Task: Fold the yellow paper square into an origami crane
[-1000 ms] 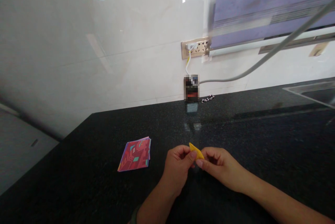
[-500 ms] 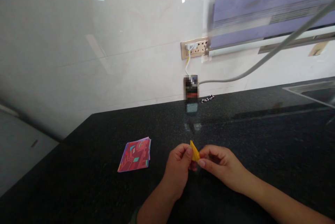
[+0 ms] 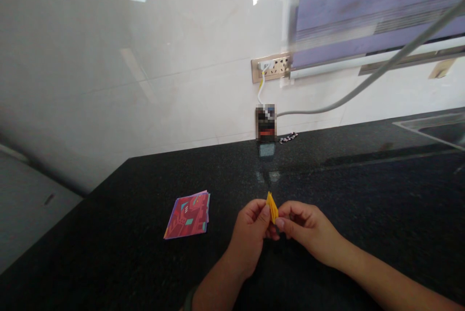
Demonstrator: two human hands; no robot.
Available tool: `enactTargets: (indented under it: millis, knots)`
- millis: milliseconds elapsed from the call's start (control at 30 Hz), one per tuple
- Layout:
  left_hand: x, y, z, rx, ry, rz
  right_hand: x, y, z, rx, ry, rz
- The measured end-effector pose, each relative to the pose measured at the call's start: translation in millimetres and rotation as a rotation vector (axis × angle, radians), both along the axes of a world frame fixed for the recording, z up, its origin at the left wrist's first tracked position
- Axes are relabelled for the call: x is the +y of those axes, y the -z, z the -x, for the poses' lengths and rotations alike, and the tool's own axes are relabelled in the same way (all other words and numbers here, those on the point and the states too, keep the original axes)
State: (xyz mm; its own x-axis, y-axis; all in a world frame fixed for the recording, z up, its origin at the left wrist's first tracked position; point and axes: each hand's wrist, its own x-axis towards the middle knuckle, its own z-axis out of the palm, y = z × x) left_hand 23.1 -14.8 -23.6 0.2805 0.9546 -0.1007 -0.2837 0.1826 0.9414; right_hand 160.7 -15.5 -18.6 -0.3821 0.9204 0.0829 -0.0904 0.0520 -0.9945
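Paper (image 3: 273, 209): yellow, folded, between both hands, right of the sheets (image 3: 187, 215)
Left hand (image 3: 250, 227): pinched on its left side
Right hand (image 3: 308, 228): fingertips closed at its near right edge

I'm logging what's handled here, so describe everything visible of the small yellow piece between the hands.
The yellow piece looks like folded paper: narrow, pointed at the top, with layers showing along its length. It stands tilted over the dark countertop, its top leaning slightly left. The left hand pinches it; the right hand meets its lower right edge, whether gripping is unclear.
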Motion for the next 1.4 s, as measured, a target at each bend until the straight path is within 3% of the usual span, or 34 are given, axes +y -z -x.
enactTargets:
  millis: [500, 867, 1167, 1400]
  knots:
    - [0.8, 0.4, 3.5, -0.011, -0.060, -0.030, 4.0, 7.5, -4.3, -0.175, 0.118, -0.057]
    - [1.1, -0.7, 0.8, 0.097, -0.115, -0.010, 1.8, 4.9, -6.8, -0.281, 0.211, -0.292]
    - [0.0, -2.7, -0.7, 0.077, -0.138, 0.015, 5.1, 9.5, -6.5, -0.327, 0.300, -0.350]
    - [-1.0, 2.1, -0.7, 0.091, -0.165, -0.088, 5.9, 8.6, -7.1, -0.373, 0.289, -0.351]
